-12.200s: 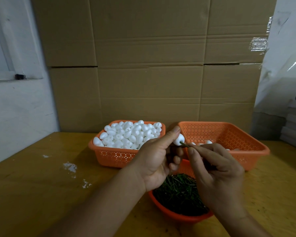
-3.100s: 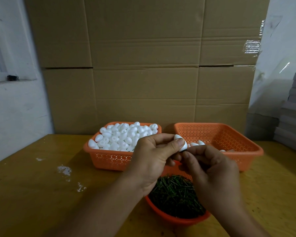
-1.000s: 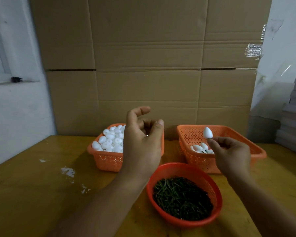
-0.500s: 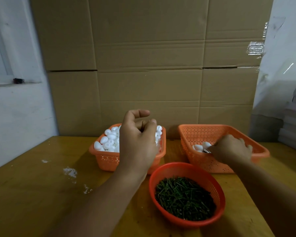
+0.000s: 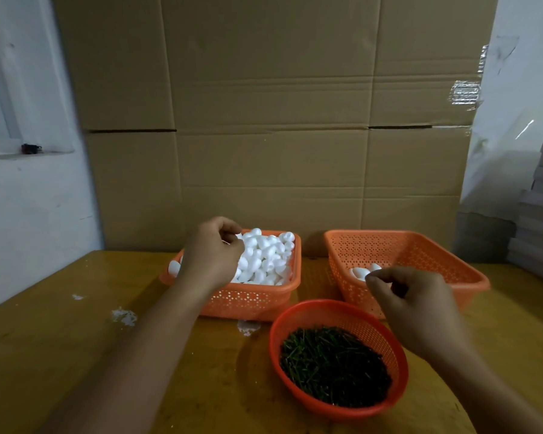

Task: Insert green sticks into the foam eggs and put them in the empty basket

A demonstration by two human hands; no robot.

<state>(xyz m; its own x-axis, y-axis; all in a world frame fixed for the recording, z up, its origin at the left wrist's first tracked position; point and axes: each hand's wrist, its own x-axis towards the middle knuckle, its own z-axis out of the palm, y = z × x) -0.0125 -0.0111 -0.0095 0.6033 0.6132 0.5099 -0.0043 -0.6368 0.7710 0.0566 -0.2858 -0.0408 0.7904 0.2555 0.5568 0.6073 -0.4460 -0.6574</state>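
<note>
Cardboard sheets point(image 5: 264, 120) walled the bench point(image 5: 44, 355); left hand point(image 5: 210, 258) hid some foam eggs point(image 5: 267, 255), its grip unclear; right hand point(image 5: 417, 308) curled empty.

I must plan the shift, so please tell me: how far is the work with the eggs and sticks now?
Early stage. Done: only a few eggs lie in the right basket. In hand: the left hand reaches into the full left basket of foam eggs; the right hand, holding nothing visible, hangs over the bowl of green sticks. Left: nearly the whole heap.
</note>
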